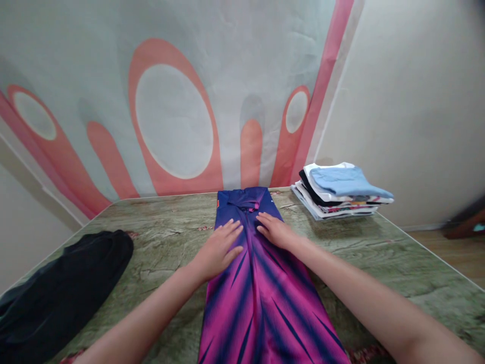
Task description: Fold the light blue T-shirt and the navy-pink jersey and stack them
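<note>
A purple and navy striped sports shirt (261, 303) lies lengthwise on the table, its sides folded in to meet along the middle. The navy collar end points toward the wall, and the lower part runs out of view at the bottom. My left hand (222, 247) rests flat on the shirt's left half, fingers stretched out. On the right half lies my right hand (276, 230), palm down with its fingers extended. Neither hand grips the fabric.
A stack of folded clothes (341, 192), light blue on top, sits at the table's back right. Dark clothing (68, 293) lies at the left edge. The wood-patterned table (170, 227) meets a wall hanging (235, 91) with pink shapes behind it.
</note>
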A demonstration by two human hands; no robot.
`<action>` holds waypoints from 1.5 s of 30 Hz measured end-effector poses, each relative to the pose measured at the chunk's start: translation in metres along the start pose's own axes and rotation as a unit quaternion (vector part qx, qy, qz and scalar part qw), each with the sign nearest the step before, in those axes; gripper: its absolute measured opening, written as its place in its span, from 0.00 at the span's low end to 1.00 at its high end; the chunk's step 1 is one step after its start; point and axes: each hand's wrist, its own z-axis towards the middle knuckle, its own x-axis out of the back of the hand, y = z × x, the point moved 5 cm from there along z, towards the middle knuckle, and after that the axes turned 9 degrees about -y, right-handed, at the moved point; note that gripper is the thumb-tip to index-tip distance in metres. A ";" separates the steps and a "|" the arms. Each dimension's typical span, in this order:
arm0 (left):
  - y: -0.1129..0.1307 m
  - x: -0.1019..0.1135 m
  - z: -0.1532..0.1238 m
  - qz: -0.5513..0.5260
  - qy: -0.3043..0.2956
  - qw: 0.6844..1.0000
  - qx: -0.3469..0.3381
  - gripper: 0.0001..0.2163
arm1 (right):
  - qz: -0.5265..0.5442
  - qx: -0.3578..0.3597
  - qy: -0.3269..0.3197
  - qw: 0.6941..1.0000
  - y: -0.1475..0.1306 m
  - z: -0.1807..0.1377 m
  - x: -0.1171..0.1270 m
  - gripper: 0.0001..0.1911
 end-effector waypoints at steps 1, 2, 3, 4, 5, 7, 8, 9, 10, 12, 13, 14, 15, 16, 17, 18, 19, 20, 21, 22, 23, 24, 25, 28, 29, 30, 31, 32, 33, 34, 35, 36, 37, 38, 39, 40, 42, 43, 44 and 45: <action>-0.007 -0.008 0.016 0.031 0.004 0.999 0.017 0.24 | 0.002 0.017 -0.003 1.000 -0.010 -0.010 -0.002 0.25; -0.011 -0.018 0.028 0.057 0.005 0.998 0.028 0.26 | 0.002 0.035 -0.009 0.999 -0.019 -0.022 -0.003 0.26; -0.014 -0.029 0.034 0.078 0.008 0.996 0.030 0.27 | 0.000 0.049 -0.015 0.999 -0.027 -0.037 -0.005 0.27; -0.014 -0.040 0.034 0.093 0.008 0.995 0.022 0.28 | -0.001 0.057 -0.021 0.998 -0.034 -0.053 -0.007 0.27; -0.011 -0.049 0.028 0.101 0.006 0.995 0.006 0.27 | 0.000 0.066 -0.030 0.997 -0.040 -0.071 -0.007 0.27; -0.002 -0.061 0.004 0.103 -0.013 0.994 -0.040 0.27 | 0.010 0.086 -0.052 0.995 -0.049 -0.104 -0.007 0.29; 0.003 -0.062 -0.011 0.097 -0.031 0.993 -0.063 0.27 | 0.018 0.094 -0.060 0.994 -0.052 -0.117 -0.004 0.30; 0.008 -0.059 -0.024 0.086 -0.052 0.991 -0.085 0.28 | 0.027 0.100 -0.068 0.992 -0.054 -0.126 -0.001 0.31; 0.013 -0.054 -0.034 0.071 -0.078 0.989 -0.107 0.29 | 0.037 0.105 -0.075 0.991 -0.056 -0.131 0.003 0.30; 0.018 -0.038 -0.039 0.031 -0.115 0.983 -0.138 0.26 | 0.059 0.109 -0.077 0.989 -0.059 -0.126 0.011 0.27; 0.017 -0.029 -0.033 0.014 -0.115 0.983 -0.139 0.23 | 0.068 0.108 -0.070 0.989 -0.060 -0.118 0.014 0.25; 0.013 -0.020 -0.024 0.006 -0.091 0.988 -0.123 0.21 | 0.075 0.104 -0.057 0.990 -0.062 -0.108 0.016 0.25; 0.007 -0.013 -0.011 0.010 -0.048 0.995 -0.092 0.21 | 0.072 0.102 -0.042 0.991 -0.063 -0.097 0.017 0.27; 0.001 -0.010 0.000 0.022 -0.012 0.998 -0.062 0.22 | 0.062 0.105 -0.036 0.992 -0.065 -0.088 0.015 0.29; -0.004 -0.013 0.010 0.038 0.006 0.999 -0.037 0.24 | 0.051 0.107 -0.035 0.992 -0.066 -0.081 0.011 0.30; -0.006 -0.021 0.016 0.054 0.011 0.998 -0.019 0.26 | 0.039 0.109 -0.038 0.993 -0.067 -0.078 0.006 0.31; -0.006 -0.031 0.018 0.070 0.009 0.997 -0.011 0.27 | 0.030 0.109 -0.044 0.993 -0.068 -0.079 0.001 0.31; -0.003 -0.042 0.015 0.084 0.003 0.996 -0.013 0.28 | 0.025 0.109 -0.052 0.992 -0.070 -0.084 -0.003 0.32; 0.002 -0.052 0.009 0.097 -0.005 0.995 -0.023 0.28 | 0.025 0.111 -0.060 0.992 -0.072 -0.092 -0.006 0.32; 0.009 -0.061 -0.001 0.106 -0.012 0.994 -0.040 0.28 | 0.029 0.115 -0.071 0.990 -0.074 -0.103 -0.008 0.32; 0.018 -0.068 -0.014 0.109 -0.022 0.992 -0.061 0.29 | 0.037 0.122 -0.085 0.988 -0.078 -0.117 -0.008 0.32; 0.027 -0.073 -0.028 0.106 -0.038 0.990 -0.083 0.30 | 0.049 0.132 -0.102 0.985 -0.083 -0.131 -0.006 0.33; 0.036 -0.075 -0.043 0.094 -0.056 0.989 -0.102 0.31 | 0.062 0.143 -0.120 0.981 -0.088 -0.146 -0.002 0.32; 0.060 -0.065 -0.082 0.009 -0.118 0.982 -0.145 0.30 | 0.104 0.179 -0.172 0.963 -0.103 -0.184 0.013 0.30; 0.066 -0.059 -0.092 -0.030 -0.144 0.977 -0.158 0.28 | 0.119 0.191 -0.185 0.957 -0.107 -0.193 0.018 0.28; 0.070 -0.053 -0.099 -0.071 -0.173 0.967 -0.173 0.26 | 0.134 0.199 -0.193 0.951 -0.109 -0.200 0.024 0.26; 0.072 -0.047 -0.104 -0.110 -0.198 0.956 -0.186 0.22 | 0.151 0.204 -0.197 0.947 -0.110 -0.205 0.028 0.23; 0.070 -0.040 -0.105 -0.146 -0.210 0.947 -0.192 0.18 | 0.169 0.202 -0.194 0.945 -0.109 -0.206 0.032 0.19; 0.065 -0.033 -0.101 -0.174 -0.204 0.945 -0.190 0.15 | 0.186 0.194 -0.182 0.946 -0.106 -0.203 0.035 0.17; 0.057 -0.026 -0.093 -0.188 -0.177 0.949 -0.179 0.14 | 0.198 0.181 -0.163 0.949 -0.101 -0.197 0.037 0.15; 0.044 -0.020 -0.080 -0.188 -0.132 0.960 -0.159 0.14 | 0.202 0.169 -0.141 0.954 -0.097 -0.189 0.038 0.14; 0.030 -0.014 -0.064 -0.174 -0.077 0.972 -0.135 0.15 | 0.199 0.161 -0.117 0.960 -0.092 -0.179 0.038 0.14; 0.016 -0.010 -0.046 -0.144 -0.029 0.982 -0.116 0.15 | 0.190 0.158 -0.096 0.964 -0.089 -0.167 0.038 0.14; 0.002 -0.010 -0.027 -0.112 0.001 0.988 -0.103 0.15 | 0.179 0.159 -0.081 0.968 -0.087 -0.155 0.036 0.14; -0.011 -0.011 -0.007 -0.089 0.027 0.991 -0.093 0.15 | 0.166 0.163 -0.071 0.970 -0.087 -0.145 0.035 0.14; -0.023 -0.013 0.011 -0.069 0.050 0.993 -0.079 0.15 | 0.153 0.165 -0.069 0.972 -0.088 -0.136 0.034 0.14; -0.044 -0.020 0.041 -0.037 0.095 0.994 -0.028 0.17 | 0.125 0.165 -0.081 0.975 -0.096 -0.126 0.032 0.13; -0.052 -0.025 0.052 -0.018 0.108 0.994 0.000 0.17 | 0.110 0.169 -0.096 0.975 -0.102 -0.128 0.032 0.11; -0.057 -0.030 0.059 0.003 0.116 0.993 0.024 0.18 | 0.099 0.179 -0.118 0.972 -0.110 -0.133 0.031 0.08; -0.061 -0.036 0.063 0.025 0.119 0.992 0.040 0.19 | 0.091 0.194 -0.142 0.966 -0.118 -0.141 0.030 0.05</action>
